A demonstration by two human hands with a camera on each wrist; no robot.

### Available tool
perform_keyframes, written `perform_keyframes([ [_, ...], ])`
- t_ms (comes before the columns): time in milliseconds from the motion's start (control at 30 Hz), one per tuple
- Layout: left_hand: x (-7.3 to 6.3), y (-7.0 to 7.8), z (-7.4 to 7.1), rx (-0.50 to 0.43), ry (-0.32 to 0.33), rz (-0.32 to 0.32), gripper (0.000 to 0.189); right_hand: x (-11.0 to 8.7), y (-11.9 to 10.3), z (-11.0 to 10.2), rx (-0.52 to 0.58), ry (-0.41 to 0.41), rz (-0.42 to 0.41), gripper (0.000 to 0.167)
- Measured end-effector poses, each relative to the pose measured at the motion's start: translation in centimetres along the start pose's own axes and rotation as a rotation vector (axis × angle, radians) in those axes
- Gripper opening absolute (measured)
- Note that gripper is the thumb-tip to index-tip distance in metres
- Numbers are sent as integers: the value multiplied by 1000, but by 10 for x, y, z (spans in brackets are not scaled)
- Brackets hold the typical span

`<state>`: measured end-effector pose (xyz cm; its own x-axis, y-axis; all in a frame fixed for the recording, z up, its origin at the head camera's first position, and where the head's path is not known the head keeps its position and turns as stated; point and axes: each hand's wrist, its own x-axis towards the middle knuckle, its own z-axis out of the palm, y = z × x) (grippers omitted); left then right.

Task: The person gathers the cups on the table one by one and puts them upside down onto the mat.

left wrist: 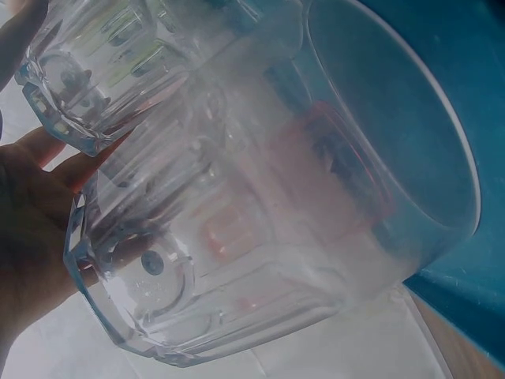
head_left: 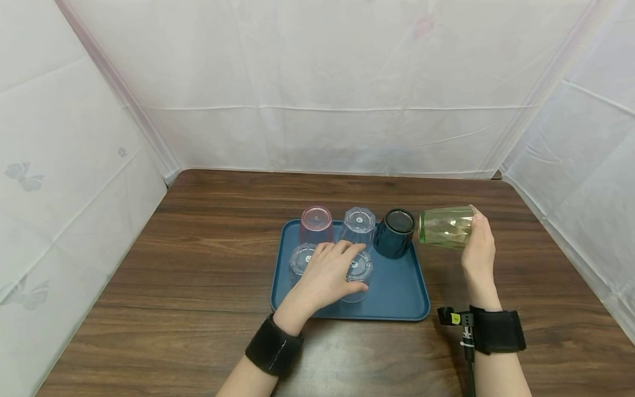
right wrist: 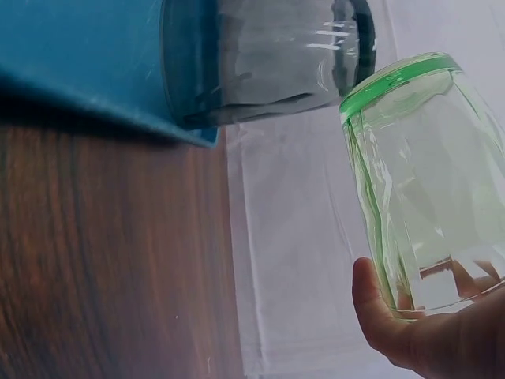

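My right hand [head_left: 480,253] holds a pale green glass [head_left: 443,226] by its base end, off the tray's right edge. The glass lies sideways in the air, its green rim [right wrist: 402,79] pointing left at a dark blue glass [head_left: 393,237]. My left hand [head_left: 327,274] reaches over the blue tray [head_left: 397,300]. Its thumb and fingers curl round an upside-down clear glass [head_left: 361,268] in the front row. Beside it, partly hidden by this hand, stands another upside-down clear glass [head_left: 300,259], large in the left wrist view.
Behind these on the tray stand an upside-down pink glass [head_left: 316,223] and a third clear glass [head_left: 359,221]. Under the tray is a brown wooden table [head_left: 208,264]. White sheeting [head_left: 317,82] hangs at the back and both sides.
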<state>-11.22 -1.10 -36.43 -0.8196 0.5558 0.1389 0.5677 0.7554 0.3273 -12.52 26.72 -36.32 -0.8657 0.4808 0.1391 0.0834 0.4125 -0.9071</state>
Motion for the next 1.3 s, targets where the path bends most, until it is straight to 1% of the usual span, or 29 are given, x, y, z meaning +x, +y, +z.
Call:
perform_keyframes([
  [67,0,0,0,4,0,-1,75,0,-2,0,7,-4,7,51],
  [233,0,0,1,10,-3,-1,74,-1,-4,1,7,5,-11,49],
  [433,0,0,1,4,-9,-6,73,-5,-8,2,14,16,-29,51],
  [567,0,0,1,5,-7,-7,73,-6,-10,2,48,2,-24,52],
  [633,0,0,1,7,-6,-6,73,-6,-11,1,75,-8,-18,51],
  [700,0,0,1,7,-6,-6,73,-7,-13,1,129,-19,-12,51],
  [867,0,0,1,8,-11,-9,73,-8,-16,2,327,-51,4,46],
  [933,0,1,1,6,-14,-12,72,-7,-17,2,385,-64,2,44],
  [1067,0,1,1,12,-16,-14,72,-7,-17,4,442,-80,-26,47],
  [1200,0,2,1,25,-12,-10,72,-8,-18,6,508,-113,-72,49],
  [1300,-1,2,1,35,-12,-8,72,-9,-19,7,528,-142,-98,48],
])
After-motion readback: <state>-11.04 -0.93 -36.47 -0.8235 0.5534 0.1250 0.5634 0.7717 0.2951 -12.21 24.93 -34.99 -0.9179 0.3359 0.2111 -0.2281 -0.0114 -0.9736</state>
